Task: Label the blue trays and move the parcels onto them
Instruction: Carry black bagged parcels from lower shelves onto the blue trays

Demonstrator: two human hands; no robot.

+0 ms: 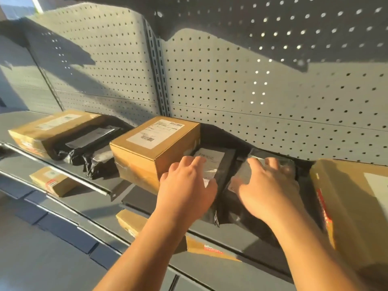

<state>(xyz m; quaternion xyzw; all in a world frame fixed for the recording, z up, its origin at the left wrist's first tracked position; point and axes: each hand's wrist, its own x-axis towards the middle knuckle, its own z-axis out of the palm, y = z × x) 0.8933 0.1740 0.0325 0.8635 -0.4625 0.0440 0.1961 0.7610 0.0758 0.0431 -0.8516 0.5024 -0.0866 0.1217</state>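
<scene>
Lying flat, black parcels (227, 164) run front-to-back beneath left hand (185, 191), right hand (267, 191).

Warm, low sunlight rakes across the pegboard (231, 91), with hard dark shadows at 12 and 9 o'clock. The right hand (266, 190) is motion-blurred; wide-angle bending curves the edges.
</scene>
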